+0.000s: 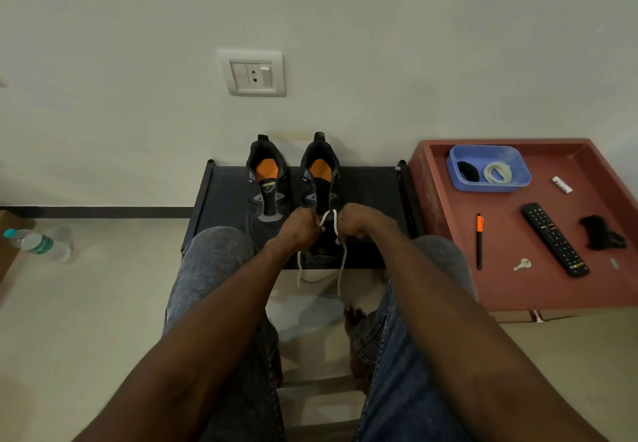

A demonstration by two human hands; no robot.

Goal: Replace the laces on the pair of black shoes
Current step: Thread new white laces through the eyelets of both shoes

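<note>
Shoes point(293, 182), black with orange insoles, stand side by side on the dark low rack point(366, 193) against the wall, beside a red tray point(518, 289) holding a blue tub point(488, 168), remote point(554, 239) and pen point(479, 241). My left hand point(299, 227) and right hand point(355, 221) are curled at the toe of the right-hand shoe, each pinching a strand of the white lace point(333, 224), whose ends dangle over the rack's front edge.

Lower right of my frame: red tabletop point(511, 289) carrying a black remote point(554, 238), an orange-capped pen point(479, 241), a small key point(522, 264) and a blue tub point(518, 184). Wall socket point(254, 74) upper centre. Water bottle point(38, 244) lying on the floor, far left.
</note>
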